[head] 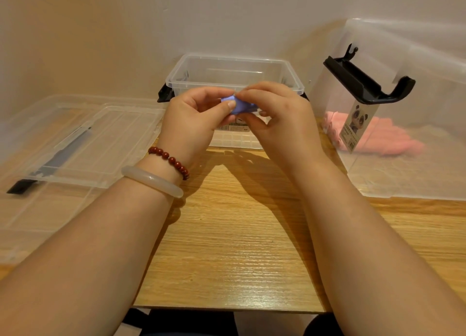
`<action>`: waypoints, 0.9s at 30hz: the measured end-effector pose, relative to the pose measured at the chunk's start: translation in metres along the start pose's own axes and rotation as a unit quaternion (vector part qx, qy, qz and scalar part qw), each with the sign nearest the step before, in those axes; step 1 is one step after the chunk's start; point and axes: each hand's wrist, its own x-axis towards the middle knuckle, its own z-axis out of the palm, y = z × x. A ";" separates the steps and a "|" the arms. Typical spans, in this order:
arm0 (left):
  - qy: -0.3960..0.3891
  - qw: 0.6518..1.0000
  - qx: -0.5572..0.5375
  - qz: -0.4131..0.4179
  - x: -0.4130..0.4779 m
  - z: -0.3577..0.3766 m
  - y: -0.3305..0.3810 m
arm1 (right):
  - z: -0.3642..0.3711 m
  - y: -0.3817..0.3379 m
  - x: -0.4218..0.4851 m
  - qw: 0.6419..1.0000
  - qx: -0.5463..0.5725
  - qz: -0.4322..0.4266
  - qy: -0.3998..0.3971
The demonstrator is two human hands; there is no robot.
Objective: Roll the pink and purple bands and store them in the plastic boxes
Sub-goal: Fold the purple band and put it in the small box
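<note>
Head view, left hand (194, 113), right hand (274, 111) pinching purple band (238, 106)

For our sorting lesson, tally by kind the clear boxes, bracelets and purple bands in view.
Boxes: 2, the small box and the large box
Bracelets: 2, the bead bracelet and the pale bangle
Purple bands: 1, the purple band
Total: 5

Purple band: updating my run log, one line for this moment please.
purple band: pinched between left hand and right hand | small box: open | pink bands: in large box
</note>
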 end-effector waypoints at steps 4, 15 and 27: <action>0.005 1.000 0.006 -0.005 0.000 0.001 0.000 | 0.000 0.004 0.001 1.000 -0.004 -0.010 0.011; 0.069 0.979 0.140 0.135 0.004 0.003 0.009 | -0.014 -0.002 0.011 0.996 -0.027 0.047 0.074; -0.027 0.856 0.477 0.196 0.050 -0.011 0.034 | -0.016 -0.006 0.051 0.991 -0.036 0.132 0.016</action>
